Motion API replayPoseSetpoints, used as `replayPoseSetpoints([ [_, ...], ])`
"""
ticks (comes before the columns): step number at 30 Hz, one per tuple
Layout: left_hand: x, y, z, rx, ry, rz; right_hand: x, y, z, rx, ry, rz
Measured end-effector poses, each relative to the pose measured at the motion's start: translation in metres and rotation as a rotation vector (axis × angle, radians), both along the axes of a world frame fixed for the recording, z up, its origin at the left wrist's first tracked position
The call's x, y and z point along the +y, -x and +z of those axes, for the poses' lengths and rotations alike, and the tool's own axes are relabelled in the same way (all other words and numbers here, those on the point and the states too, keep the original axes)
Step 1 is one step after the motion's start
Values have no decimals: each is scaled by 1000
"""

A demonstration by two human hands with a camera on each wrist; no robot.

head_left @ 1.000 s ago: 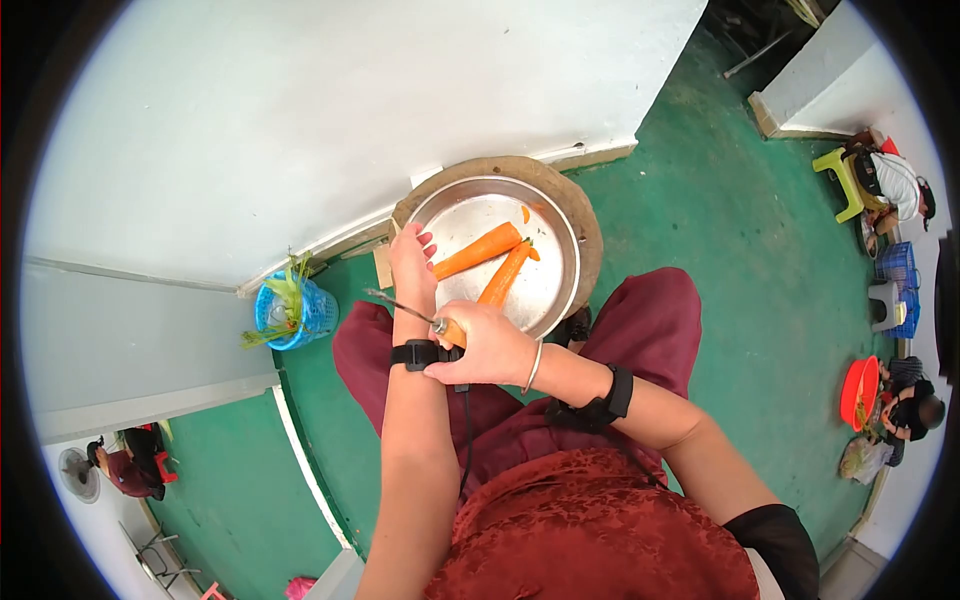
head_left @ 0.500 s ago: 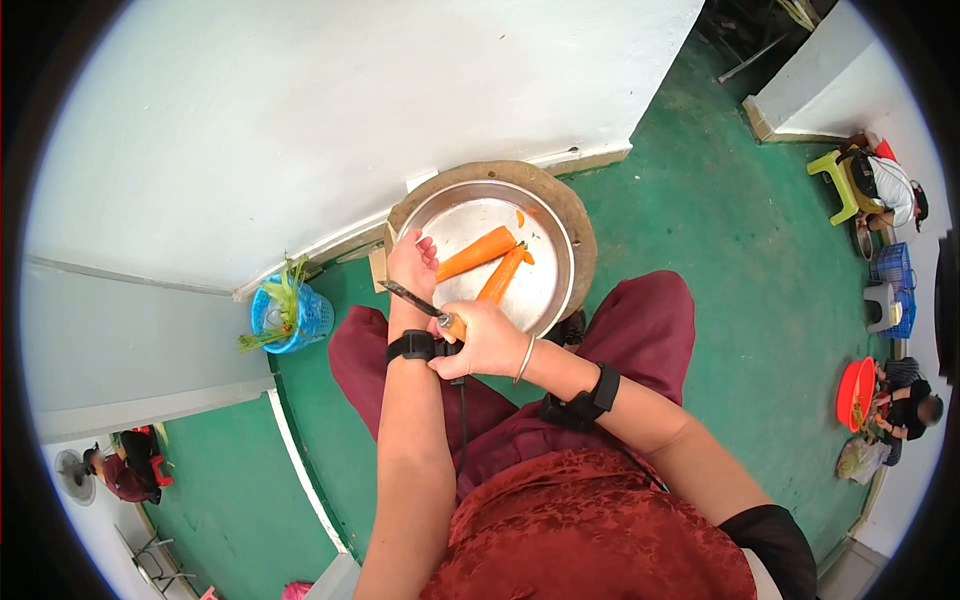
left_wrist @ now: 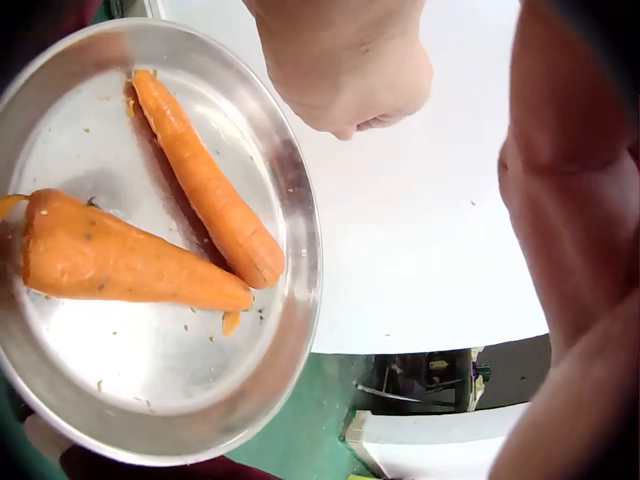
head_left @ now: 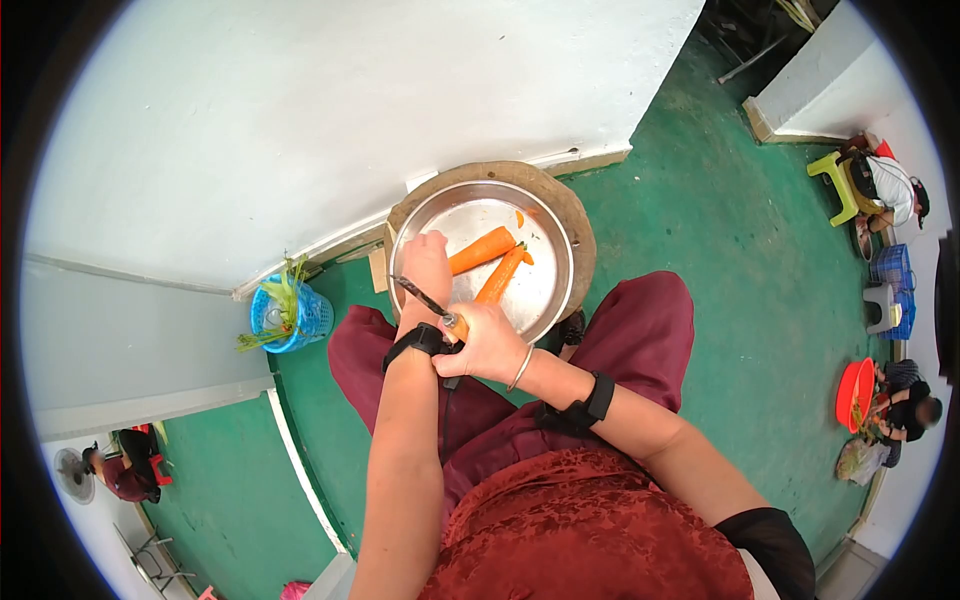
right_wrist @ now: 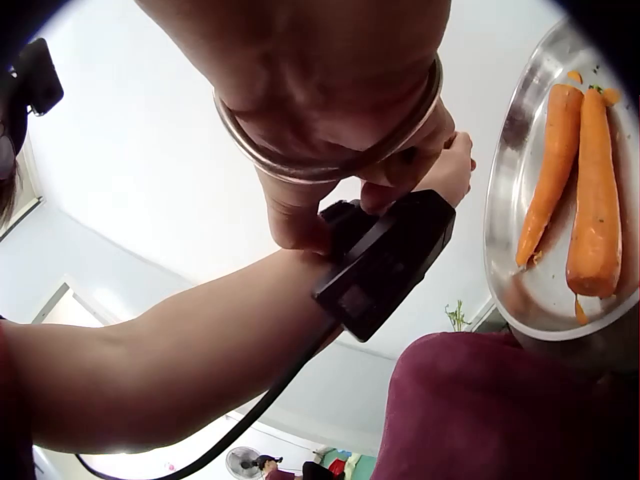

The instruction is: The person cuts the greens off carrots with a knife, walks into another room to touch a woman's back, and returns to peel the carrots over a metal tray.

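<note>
In the head view my right hand (head_left: 485, 342) grips the wooden handle of a tool with a narrow, dark metal blade (head_left: 424, 296). Its thumb and fingers also reach the black camera (right_wrist: 385, 265) strapped on my left wrist. My left hand (head_left: 428, 268) is balled with its back up at the basin's left side, and the left wrist view shows the hand (left_wrist: 345, 65) curled around nothing. Two orange carrots (head_left: 484, 249) (head_left: 502, 277) lie in the round steel basin (head_left: 566, 290), tips meeting, with small scraps beside them.
Under the basin is a round wooden block (head_left: 585, 235) against the white wall (head_left: 330, 110). A blue basket (head_left: 318, 315) of green stalks stands to the left. My knees flank the basin's near side. Other people sit by a red tub (head_left: 850, 390) at far right.
My left hand has turned over, from palm side with fingertips showing to its back, fingers curled under. The right hand still grips the tool at the left wrist. The carrots stay put.
</note>
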State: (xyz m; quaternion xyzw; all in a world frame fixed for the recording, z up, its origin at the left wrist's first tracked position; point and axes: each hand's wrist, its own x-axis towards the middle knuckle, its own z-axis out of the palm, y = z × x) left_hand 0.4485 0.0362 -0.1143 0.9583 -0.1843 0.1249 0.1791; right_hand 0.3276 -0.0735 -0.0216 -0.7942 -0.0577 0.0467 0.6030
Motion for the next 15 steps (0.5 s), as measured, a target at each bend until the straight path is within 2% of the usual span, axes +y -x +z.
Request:
replayPoseSetpoints([
  [1,-1,2,1,12,-87,-67,1,3,-1,15,-21,-10],
  [5,-6,6,7,76,-172,-32,-3,5,-6,5,-27,14],
  [7,-3,2,1,86,-271,-38,-8,-1,2,8,-40,14],
  [9,-3,2,2,101,-450,-131,-15,-14,19,47,-100,-31],
  [10,-6,8,7,149,-495,-157,-16,-23,24,50,-88,64],
  [12,-18,20,24,262,-632,-173,-9,-36,30,-308,165,73],
  [13,-21,17,18,245,-659,-196,-2,-40,32,-485,294,76],
  [14,-24,12,9,230,-685,-218,7,-43,28,-345,342,126],
  [15,-28,11,9,217,-711,-238,11,-43,34,-318,444,134],
])
